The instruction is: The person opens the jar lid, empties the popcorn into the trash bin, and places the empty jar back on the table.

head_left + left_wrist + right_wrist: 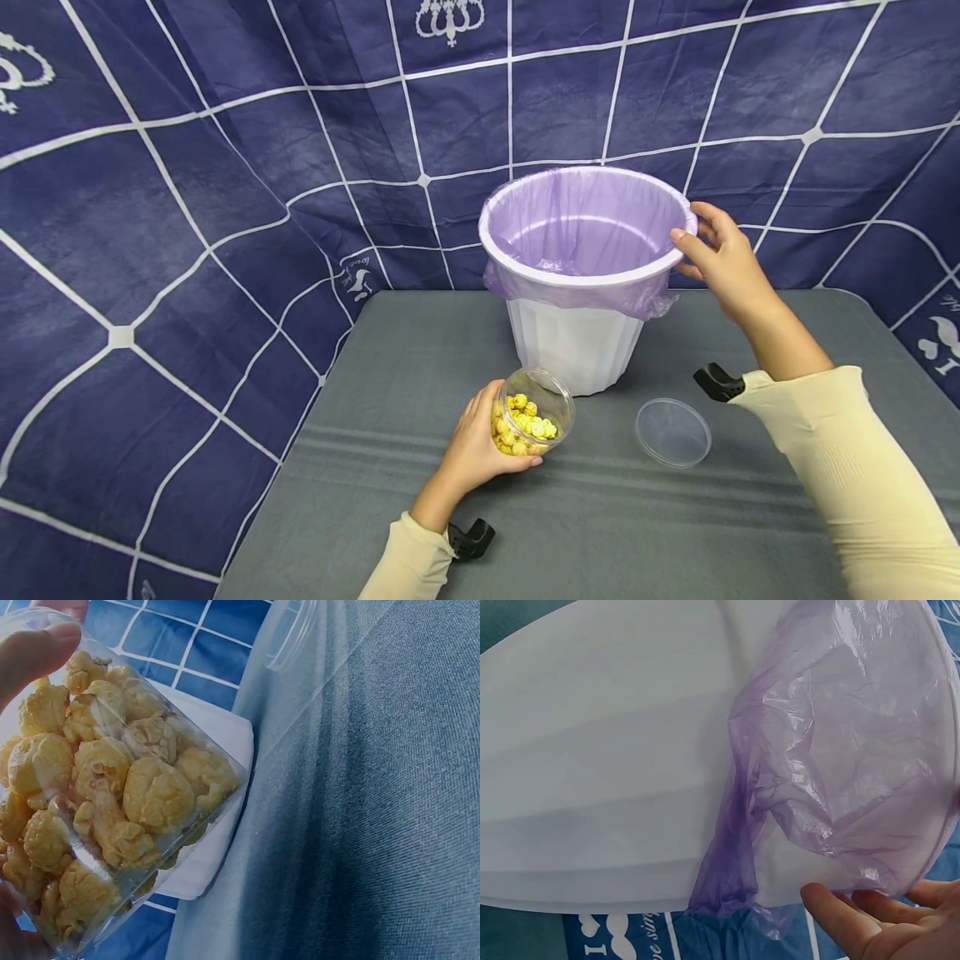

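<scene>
In the head view, gripping the jar (553, 398) with the left hand (472, 442), with thumb and fingers curled round it, parted only to its width; holding it tilted, mouth towards one o'clock, on the seven o'clock side of the bin (573, 346); showing yellow popcorn (532, 427) inside, but losing the left fingertips behind the jar; pinching the bin's rim at three o'clock with the right hand (727, 258), with fingers half bent; showing the purple liner (592, 242) folded over the rim, and the clear lid (673, 432), faint against the grey table (390, 417), at five o'clock from the bin; cutting off both sleeves (855, 450) at the frame's edges.

In the left wrist view, cropping the jar at nine o'clock; showing one digit across it at ten, and slivers of others at eight, too dark to count; hiding much of the bin behind it.

In the right wrist view, cropping the bin at nine and twelve o'clock; showing right fingers against the liner between four and five, cut off at the corner; cannot make out the thumb.
</scene>
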The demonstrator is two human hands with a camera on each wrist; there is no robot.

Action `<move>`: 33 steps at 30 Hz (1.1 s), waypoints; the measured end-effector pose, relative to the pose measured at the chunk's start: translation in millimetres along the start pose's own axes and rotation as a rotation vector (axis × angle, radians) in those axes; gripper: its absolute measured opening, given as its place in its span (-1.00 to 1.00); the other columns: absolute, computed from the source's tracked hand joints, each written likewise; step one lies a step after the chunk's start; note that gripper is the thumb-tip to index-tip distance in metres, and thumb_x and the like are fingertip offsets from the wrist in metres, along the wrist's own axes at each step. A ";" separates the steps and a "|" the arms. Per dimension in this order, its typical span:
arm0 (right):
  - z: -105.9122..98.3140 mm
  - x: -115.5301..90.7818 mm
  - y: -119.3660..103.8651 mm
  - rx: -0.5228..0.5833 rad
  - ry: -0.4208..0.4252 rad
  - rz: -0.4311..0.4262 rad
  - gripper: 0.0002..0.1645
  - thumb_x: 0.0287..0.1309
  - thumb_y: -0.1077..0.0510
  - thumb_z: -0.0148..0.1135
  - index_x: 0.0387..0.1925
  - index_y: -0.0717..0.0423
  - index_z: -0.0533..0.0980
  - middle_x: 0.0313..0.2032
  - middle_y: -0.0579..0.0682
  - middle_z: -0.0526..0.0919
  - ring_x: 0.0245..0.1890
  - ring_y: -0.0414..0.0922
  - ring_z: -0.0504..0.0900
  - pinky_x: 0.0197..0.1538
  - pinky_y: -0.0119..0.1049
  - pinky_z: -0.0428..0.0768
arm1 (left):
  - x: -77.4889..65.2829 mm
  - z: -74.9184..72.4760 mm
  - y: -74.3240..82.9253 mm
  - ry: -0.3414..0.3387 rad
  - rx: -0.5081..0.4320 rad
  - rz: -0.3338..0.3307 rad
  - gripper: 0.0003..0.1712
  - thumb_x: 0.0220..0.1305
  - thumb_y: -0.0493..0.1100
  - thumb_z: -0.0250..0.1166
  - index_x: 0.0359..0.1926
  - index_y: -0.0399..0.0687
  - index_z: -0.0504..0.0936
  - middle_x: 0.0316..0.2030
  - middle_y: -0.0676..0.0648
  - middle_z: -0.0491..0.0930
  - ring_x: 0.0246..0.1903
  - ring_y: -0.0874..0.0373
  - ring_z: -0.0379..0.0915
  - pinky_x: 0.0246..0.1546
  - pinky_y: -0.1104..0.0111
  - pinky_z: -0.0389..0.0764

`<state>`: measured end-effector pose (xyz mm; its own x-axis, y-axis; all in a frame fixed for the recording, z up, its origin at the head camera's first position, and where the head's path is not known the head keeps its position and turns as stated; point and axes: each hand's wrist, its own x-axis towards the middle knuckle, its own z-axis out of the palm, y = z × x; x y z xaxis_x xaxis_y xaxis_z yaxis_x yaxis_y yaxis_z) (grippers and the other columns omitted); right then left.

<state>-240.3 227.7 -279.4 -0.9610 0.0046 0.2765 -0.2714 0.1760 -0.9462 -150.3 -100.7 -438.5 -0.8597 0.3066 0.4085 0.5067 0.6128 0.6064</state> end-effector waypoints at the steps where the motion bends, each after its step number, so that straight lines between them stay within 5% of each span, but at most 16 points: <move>1: -0.2 -0.1 0.1 0.001 0.001 0.004 -0.20 0.21 0.08 0.04 0.33 0.22 -0.10 0.19 0.35 0.12 0.07 0.03 0.32 -0.27 -0.54 0.51 | 0.2 -0.4 -0.1 0.009 -0.002 0.002 0.20 -0.53 0.21 0.53 0.20 -0.09 0.19 0.06 -0.10 0.35 0.04 0.04 0.25 -0.03 0.10 0.34; 13: 0.3 -1.0 -0.3 0.091 0.017 0.002 -0.21 0.18 0.13 0.10 0.32 0.23 -0.05 0.15 0.34 0.14 -0.01 -0.05 0.37 -0.29 -0.55 0.51 | 5.2 -11.1 -2.7 0.205 -0.054 -0.097 0.22 -0.50 0.19 0.54 0.24 -0.08 0.15 0.07 -0.16 0.32 0.06 -0.01 0.23 0.02 0.05 0.31; 23: 1.4 -0.6 0.9 0.107 0.023 0.002 -0.19 0.17 0.13 0.10 0.32 0.23 -0.06 0.16 0.35 0.13 0.01 -0.03 0.36 -0.29 -0.56 0.51 | 19.6 -36.4 -4.7 0.375 -0.148 -0.228 0.22 -0.44 0.11 0.55 0.26 -0.15 0.11 0.07 -0.20 0.32 0.08 -0.05 0.23 0.07 0.07 0.24; 33: 3.2 -1.6 0.3 0.094 0.029 0.001 -0.21 0.17 0.12 0.10 0.32 0.22 -0.04 0.19 0.37 0.13 0.03 -0.02 0.36 -0.30 -0.57 0.51 | 38.4 -69.2 -6.0 0.511 -0.108 -0.201 0.16 -0.44 0.07 0.56 0.22 -0.13 0.15 0.03 -0.21 0.35 0.05 -0.03 0.25 0.06 0.13 0.25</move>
<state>-239.0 224.6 -280.7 -0.9596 0.0338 0.2792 -0.2757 0.0833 -0.9576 -181.9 -143.1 -379.2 -0.8131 -0.2169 0.5402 0.3632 0.5362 0.7619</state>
